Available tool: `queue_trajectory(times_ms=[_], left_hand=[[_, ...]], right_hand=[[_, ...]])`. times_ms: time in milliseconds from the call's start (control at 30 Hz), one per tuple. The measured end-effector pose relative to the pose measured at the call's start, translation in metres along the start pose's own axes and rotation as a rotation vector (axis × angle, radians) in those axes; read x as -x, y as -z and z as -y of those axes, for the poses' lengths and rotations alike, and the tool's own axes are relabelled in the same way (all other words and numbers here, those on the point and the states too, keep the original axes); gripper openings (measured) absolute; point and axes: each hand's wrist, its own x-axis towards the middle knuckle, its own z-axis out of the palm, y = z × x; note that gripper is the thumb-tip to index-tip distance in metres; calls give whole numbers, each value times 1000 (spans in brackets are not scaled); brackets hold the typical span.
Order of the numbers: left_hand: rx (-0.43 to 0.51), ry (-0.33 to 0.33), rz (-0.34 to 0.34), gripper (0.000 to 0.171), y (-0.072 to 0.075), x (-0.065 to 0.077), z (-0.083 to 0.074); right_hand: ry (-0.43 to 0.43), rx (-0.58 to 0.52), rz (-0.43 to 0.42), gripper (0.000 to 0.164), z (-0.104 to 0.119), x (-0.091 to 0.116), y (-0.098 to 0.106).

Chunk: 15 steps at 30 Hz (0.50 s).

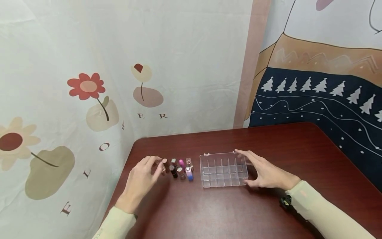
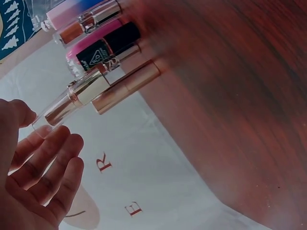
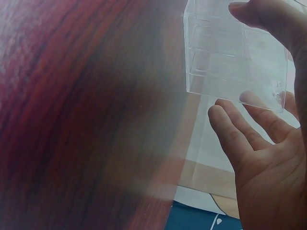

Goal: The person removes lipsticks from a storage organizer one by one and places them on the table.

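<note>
At the left end of a small cluster of lipsticks, my left hand (image 1: 141,179) pinches a gold lipstick tube with a clear cap (image 2: 72,99) between thumb and fingertips. Beside that tube stands a rose-gold lipstick (image 2: 127,87). The cluster also holds a black tube (image 1: 173,171), a bright pink one (image 1: 181,163) and a pink-and-blue one (image 1: 189,174). To their right is a clear divided organizer box (image 1: 223,175), its compartments holding nothing. My right hand (image 1: 265,171) grips its right end, thumb at the front corner and fingers at the back.
Everything stands on a dark red wooden table (image 1: 226,209). A pale flower-printed cloth (image 1: 191,66) hangs behind and to the left. On the right hangs a navy cloth with white trees (image 1: 316,99), close to the table's edge.
</note>
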Motion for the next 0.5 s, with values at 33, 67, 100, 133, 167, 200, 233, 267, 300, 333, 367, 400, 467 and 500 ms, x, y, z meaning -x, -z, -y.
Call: queue_trajectory(times_ms=[33,67,100,133,167,200,233,267,300,333,367,400,467,500], left_hand=[[-2,8,11,15,-1,1,1],[-3,16,23,14,-2,2,2],[-5,23,34,13,-3,3,2],[-5,30,46,12,-4,3,3],[-4,36,56,12,-5,4,3],[-5,43,65,12,-6,5,4],[-5,49,73,12,-7,5,4],[-6,54,80,12,-7,6,5],[-6,58,86,12,-8,6,5],[-6,63,93,13,-9,6,6],[-7,67,102,13,-9,7,6],[-10,72,110,13,-10,8,7],[-15,82,126,13,-11,9,7],[-18,89,136,13,-12,9,7]], right_hand=[[0,1,-1,124,0,0,0],[2,0,-2,124,0,0,0],[3,0,-2,124,0,0,0],[2,-4,-2,124,0,0,0],[2,-5,-2,124,0,0,0],[2,-5,-2,124,0,0,0],[3,-5,-2,124,-1,0,0],[4,-1,-3,124,-1,0,0],[5,2,-4,124,-1,0,-1],[6,3,-5,124,-1,0,-1],[8,5,-6,125,-2,0,-1],[10,5,-7,125,-2,0,-1],[11,-1,-6,125,-2,0,-1],[11,-8,-5,125,-2,0,-1]])
